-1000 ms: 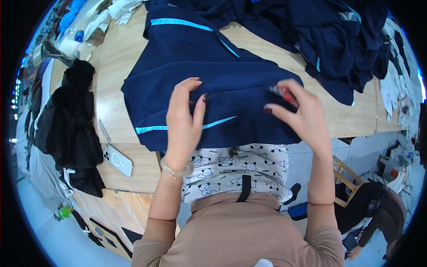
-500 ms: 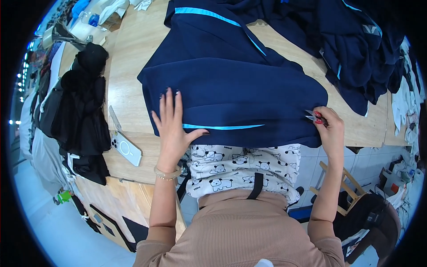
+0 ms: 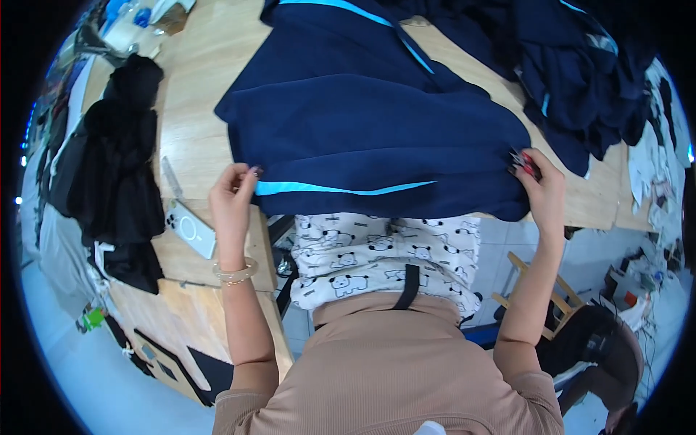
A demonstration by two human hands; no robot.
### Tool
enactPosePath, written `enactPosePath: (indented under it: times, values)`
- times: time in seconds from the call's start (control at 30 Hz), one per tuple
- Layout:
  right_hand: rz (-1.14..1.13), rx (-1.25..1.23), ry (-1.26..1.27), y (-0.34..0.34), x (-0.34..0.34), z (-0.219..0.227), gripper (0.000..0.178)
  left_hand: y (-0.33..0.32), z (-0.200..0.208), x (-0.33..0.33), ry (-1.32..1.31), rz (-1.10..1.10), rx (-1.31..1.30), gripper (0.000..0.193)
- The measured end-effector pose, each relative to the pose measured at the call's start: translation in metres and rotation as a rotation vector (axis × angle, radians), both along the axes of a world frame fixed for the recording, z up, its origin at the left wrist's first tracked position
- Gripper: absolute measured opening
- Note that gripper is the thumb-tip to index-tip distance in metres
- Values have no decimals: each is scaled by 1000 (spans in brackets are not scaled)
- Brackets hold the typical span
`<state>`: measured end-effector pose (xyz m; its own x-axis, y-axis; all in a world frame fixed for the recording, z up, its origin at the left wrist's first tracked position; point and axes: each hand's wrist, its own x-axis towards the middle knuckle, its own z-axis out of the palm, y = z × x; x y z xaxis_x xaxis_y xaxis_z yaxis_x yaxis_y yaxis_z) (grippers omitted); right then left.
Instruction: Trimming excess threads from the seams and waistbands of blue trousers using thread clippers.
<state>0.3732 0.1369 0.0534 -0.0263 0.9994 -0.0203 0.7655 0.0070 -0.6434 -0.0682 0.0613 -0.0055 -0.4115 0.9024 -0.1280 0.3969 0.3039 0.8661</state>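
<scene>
A navy garment (image 3: pixel 362 127) with light blue strips lies spread over the table, its near edge hanging toward my lap. Its left edge is pinched between the thumb and fingers of my left hand (image 3: pixel 233 199), right by the end of a light blue strip (image 3: pixel 341 190). My right hand (image 3: pixel 542 185) is closed around small thread snips (image 3: pixel 525 162) with red handles and pointed metal blades. The fingers of that hand also rest against the garment's right edge; whether they grip the cloth is hard to tell.
Left of the garment, a pile of black clothing (image 3: pixel 119 163) lies on the wooden table (image 3: pixel 196 94). A phone (image 3: pixel 191 229) and a thin blade-like strip (image 3: pixel 172 177) sit between them. More navy garments (image 3: pixel 580 80) are heaped at the far right. A wooden stool (image 3: pixel 551 290) stands below right.
My left hand, flat and spread on the cloth before, has moved left and now pinches the garment's edge. The right hand still holds the snips at the right edge.
</scene>
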Motion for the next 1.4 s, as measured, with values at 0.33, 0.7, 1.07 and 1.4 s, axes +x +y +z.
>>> enactPosePath:
  times: [0.33, 0.7, 1.07, 1.4]
  values:
    - [1, -35, 225, 24, 5, -15, 18, 54, -11, 2, -10, 118, 56, 14]
    - [8, 47, 151, 27, 29, -32, 23, 32, 4, -1, -508, 75, 60, 7]
    - [-113, 66, 186, 40, 48, -35, 24, 19, 49, 27, -906, 36, 137, 19]
    - [-198, 70, 9, 34, 31, -15, 20, 19, 65, 35, -941, 22, 137, 16]
